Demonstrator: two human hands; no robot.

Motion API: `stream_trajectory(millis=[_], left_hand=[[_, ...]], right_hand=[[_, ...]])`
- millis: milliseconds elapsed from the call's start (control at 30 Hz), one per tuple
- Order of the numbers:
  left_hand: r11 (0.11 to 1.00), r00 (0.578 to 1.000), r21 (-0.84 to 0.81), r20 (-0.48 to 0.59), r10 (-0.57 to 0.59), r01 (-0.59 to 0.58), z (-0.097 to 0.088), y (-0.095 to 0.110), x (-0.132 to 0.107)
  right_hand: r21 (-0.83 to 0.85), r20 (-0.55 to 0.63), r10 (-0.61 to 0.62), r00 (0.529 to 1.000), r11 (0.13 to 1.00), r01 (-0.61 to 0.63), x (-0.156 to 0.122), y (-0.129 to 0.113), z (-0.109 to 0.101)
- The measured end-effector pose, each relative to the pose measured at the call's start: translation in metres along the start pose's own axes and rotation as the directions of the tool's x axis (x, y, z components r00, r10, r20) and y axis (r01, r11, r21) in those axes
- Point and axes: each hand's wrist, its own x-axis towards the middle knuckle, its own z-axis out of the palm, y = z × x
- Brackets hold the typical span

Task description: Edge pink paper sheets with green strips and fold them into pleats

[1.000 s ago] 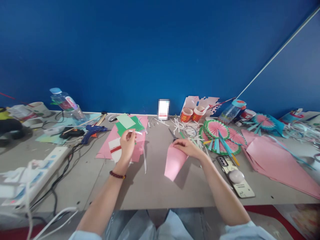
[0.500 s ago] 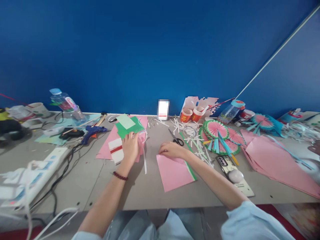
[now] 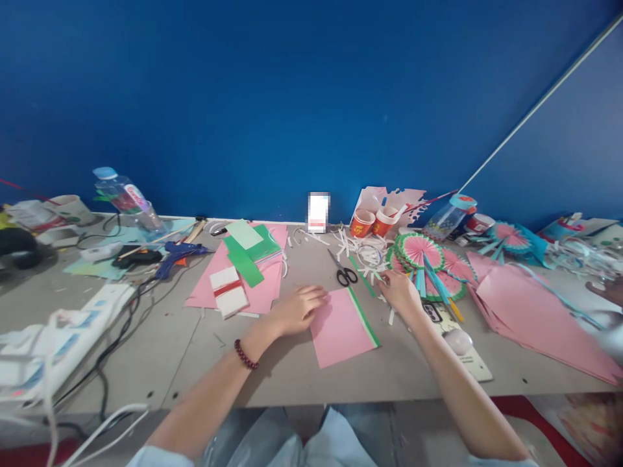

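Observation:
A pink paper sheet [image 3: 341,327] with a green-and-white strip along its right edge lies flat on the grey table [image 3: 287,370] in front of me. My left hand [image 3: 298,309], a beaded bracelet on its wrist, rests at the sheet's left top corner with fingers stretched out, touching the paper. My right hand [image 3: 402,292] sits just right of the sheet among white and green paper strips [image 3: 374,275], fingers curled in a pinch; what it holds is too small to name. Black-handled scissors [image 3: 343,272] lie just beyond the sheet.
Pink and green papers [image 3: 246,266] and a white block with a red band [image 3: 228,290] lie left. Folded watermelon fans [image 3: 428,263], paper cups [image 3: 372,224], a phone [image 3: 460,344] and large pink sheets [image 3: 540,308] lie right. A glue gun [image 3: 178,253], bottle [image 3: 124,198], power strip [image 3: 73,331] and cables fill the left.
The pink paper went from held folded to lying flat. My left hand left the paper pile and moved right onto the sheet. My right hand moved right to the strips.

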Motion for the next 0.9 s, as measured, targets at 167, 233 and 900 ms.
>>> stream_trajectory(millis=[167, 233, 900], left_hand=[[0.997, 0.996, 0.038, 0.066, 0.061, -0.063, 0.006, 0.005, -0.001], [0.995, 0.997, 0.074, 0.062, 0.055, -0.059, 0.004, 0.007, -0.001], [0.972, 0.988, 0.179, -0.027, -0.152, 0.154, -0.001, 0.008, -0.003]], right_hand=[[-0.107, 0.062, 0.064, 0.996, 0.993, -0.057, -0.007, -0.001, 0.001], [-0.118, 0.065, 0.094, 0.993, 0.989, -0.086, -0.008, -0.004, -0.002], [-0.157, 0.038, 0.138, 0.990, 0.979, -0.131, -0.001, -0.010, 0.000]])
